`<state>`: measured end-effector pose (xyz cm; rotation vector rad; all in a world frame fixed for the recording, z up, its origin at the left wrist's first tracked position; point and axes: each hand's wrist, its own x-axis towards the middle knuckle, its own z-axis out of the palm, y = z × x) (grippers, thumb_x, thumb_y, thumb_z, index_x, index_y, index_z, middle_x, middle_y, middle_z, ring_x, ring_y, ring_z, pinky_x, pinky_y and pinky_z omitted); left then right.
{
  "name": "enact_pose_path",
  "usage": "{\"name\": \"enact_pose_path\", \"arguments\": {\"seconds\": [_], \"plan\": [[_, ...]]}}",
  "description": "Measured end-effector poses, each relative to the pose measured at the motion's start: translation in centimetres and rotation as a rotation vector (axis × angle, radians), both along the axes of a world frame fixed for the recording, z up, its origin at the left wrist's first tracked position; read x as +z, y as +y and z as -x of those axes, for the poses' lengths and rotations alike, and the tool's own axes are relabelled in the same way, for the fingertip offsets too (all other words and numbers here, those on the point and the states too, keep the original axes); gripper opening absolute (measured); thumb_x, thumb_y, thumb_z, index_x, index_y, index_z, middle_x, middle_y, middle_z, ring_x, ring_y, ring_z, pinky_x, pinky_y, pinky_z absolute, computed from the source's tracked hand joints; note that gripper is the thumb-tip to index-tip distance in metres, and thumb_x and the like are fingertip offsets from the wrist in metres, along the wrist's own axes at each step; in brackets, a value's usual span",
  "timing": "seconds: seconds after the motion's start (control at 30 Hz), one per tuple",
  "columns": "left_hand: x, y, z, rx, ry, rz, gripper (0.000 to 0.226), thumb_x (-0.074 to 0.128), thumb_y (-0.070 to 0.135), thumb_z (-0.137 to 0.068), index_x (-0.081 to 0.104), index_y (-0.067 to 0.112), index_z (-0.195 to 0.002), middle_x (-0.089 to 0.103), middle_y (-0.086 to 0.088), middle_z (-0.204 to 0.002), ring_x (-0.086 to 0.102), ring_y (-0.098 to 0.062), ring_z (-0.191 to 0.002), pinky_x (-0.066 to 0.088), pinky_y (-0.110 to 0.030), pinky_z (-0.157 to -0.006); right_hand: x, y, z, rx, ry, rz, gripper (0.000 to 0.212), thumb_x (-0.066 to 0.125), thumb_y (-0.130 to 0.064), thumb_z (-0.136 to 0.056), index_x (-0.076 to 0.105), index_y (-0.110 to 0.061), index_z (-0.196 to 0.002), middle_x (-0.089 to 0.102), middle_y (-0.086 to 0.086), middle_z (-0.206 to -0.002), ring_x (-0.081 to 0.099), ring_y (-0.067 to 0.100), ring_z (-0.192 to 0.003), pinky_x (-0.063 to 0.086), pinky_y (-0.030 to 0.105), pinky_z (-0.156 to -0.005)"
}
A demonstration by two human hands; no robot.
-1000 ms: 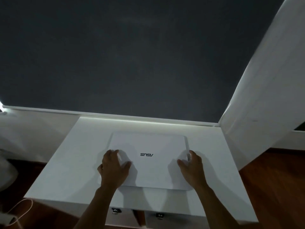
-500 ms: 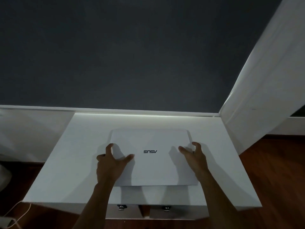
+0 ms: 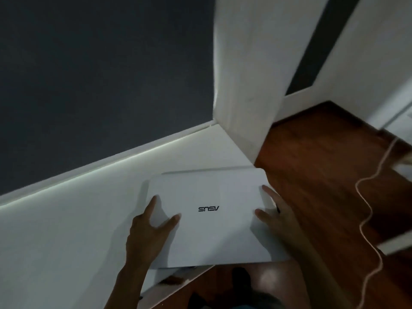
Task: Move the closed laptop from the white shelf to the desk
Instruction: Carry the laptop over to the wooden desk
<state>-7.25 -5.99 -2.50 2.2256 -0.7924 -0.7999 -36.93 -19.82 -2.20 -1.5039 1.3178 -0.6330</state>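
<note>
The closed white laptop (image 3: 214,217) is gripped at its two sides by both bare hands and is held level, its lid up and the dark logo near the lid's middle reading upside down from the head view. The left hand (image 3: 148,235) is set on the laptop's left edge: the thumb lies on the lid pointing toward the logo, the forefinger reaches along the lid toward the far left corner, and the two are spread well apart; the remaining fingers are hidden under the edge. The right hand (image 3: 275,214) is set on the right edge, with its thumb on the lid and one finger stretched toward the far right corner, also spread; its other fingers cannot be made out. Between the two thumbs the lid is bare apart from the logo. Beyond the left fingers and under the laptop's left part, the white shelf (image 3: 66,230) top is seen. Beyond the right fingers the laptop overhangs the wooden floor (image 3: 312,175), where a pale cable (image 3: 367,210) trails.
</note>
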Motion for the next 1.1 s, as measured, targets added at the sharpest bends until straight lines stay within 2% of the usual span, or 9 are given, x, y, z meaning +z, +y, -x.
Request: {"name": "enact_pose_path", "arguments": {"seconds": [0.07,0.17,0.23,0.33,0.47,0.6,0.77,0.97,1.1], "plan": [[0.4,-2.5,2.7,-0.095,0.007,0.026,0.098,0.059,0.086,-0.053,0.025,0.056,-0.139,0.047,-0.006,-0.138,0.046,-0.028,-0.125,0.04,-0.044,-0.097,0.2,0.7,4.0,-0.108,-0.038,-0.004,0.064,0.07,-0.038,-0.082,0.042,-0.042,-0.139,0.046,-0.024,-0.131,0.053,0.006,-0.115,0.047,0.032,-0.094],[0.9,-5.9,7.3,-0.22,-0.005,0.064,0.096,0.063,0.08,-0.057,0.026,0.053,-0.141,0.045,-0.006,-0.139,0.045,-0.028,-0.125,0.041,-0.046,-0.098,0.3,1.4,9.2,-0.278,-0.037,0.012,0.063,0.07,-0.04,-0.081,0.043,-0.042,-0.138,0.05,-0.022,-0.129,0.056,0.012,-0.113,0.052,0.041,-0.091],[1.0,-8.6,11.7,-0.332,-0.028,0.085,0.097,0.064,0.077,-0.059,0.027,0.047,-0.143,0.044,-0.008,-0.14,0.044,-0.029,-0.126,0.041,-0.05,-0.101,0.0,1.5,13.7,-0.413,-0.023,0.043,0.059,0.069,-0.032,-0.084,0.045,-0.041,-0.137,0.048,-0.014,-0.141,0.051,0.012,-0.12,0.052,0.034,-0.088],[0.9,-12.2,18.7,-0.43,-0.045,0.099,0.096,0.065,0.07,-0.061,0.03,0.04,-0.145,0.046,-0.01,-0.137,0.047,-0.031,-0.122,0.042,-0.053,-0.098,-0.8,1.6,20.5,-0.544,0.019,0.089,0.055,0.067,-0.029,-0.086,0.047,-0.037,-0.136,0.044,-0.013,-0.147,0.04,0.003,-0.122,0.037,0.013,-0.079],[-0.2,-16.2,28.3,-0.529,-0.002,0.134,0.091,0.073,0.063,-0.063,0.036,0.038,-0.142,0.051,-0.012,-0.132,0.051,-0.03,-0.116,0.046,-0.05,-0.095,-1.0,1.8,29.8,-0.677,0.052,0.101,0.054,0.067,-0.031,-0.086,0.049,-0.038,-0.137,0.042,-0.013,-0.149,0.038,0.005,-0.127,0.038,0.031,-0.099],[-1.4,-19.8,37.9,-0.671,0.068,0.195,0.091,0.074,0.064,-0.061,0.039,0.037,-0.141,0.052,-0.004,-0.127,0.049,-0.016,-0.106,0.045,-0.038,-0.088,-0.9,2.1,38.6,-0.812,0.018,0.106,0.054,0.067,-0.019,-0.087,0.051,-0.025,-0.138,0.046,-0.008,-0.145,0.042,0.013,-0.129,0.042,0.037,-0.102],[-2.1,-24.2,48.6,-0.864,0.102,0.144,0.092,0.074,0.06,-0.065,0.034,0.036,-0.144,0.049,-0.003,-0.137,0.048,-0.017,-0.115,0.045,-0.039,-0.093,-1.1,2.9,47.5,-0.989,-0.054,0.06,0.053,0.065,-0.015,-0.088,0.05,-0.021,-0.138,0.047,-0.011,-0.136,0.047,0.008,-0.119,0.041,0.012,-0.079],[-4.0,-30.2,60.0,-0.989,0.071,0.106,0.087,0.078,0.05,-0.068,0.038,0.034,-0.143,0.048,-0.006,-0.135,0.044,-0.013,-0.108,0.043,-0.034,-0.085,-3.1,1.8,56.1,-1.175,-0.096,-0.03,0.052,0.066,-0.019,-0.088,0.051,-0.026,-0.137,0.053,-0.011,-0.133,0.054,0.003,-0.109,0.044,0.012,-0.078],[-6.3,-35.8,68.5,-1.016,0.228,0.051,0.084,0.082,0.038,-0.067,0.041,0.035,-0.141,0.047,-0.004,-0.132,0.049,-0.018,-0.109,0.047,-0.04,-0.087,-4.4,-0.9,61.8,-1.305,-0.144,-0.119,0.05,0.067,-0.032,-0.083,0.053,-0.044,-0.129,0.058,-0.013,-0.13,0.061,0.011,-0.11,0.055,0.034,-0.087]]}}
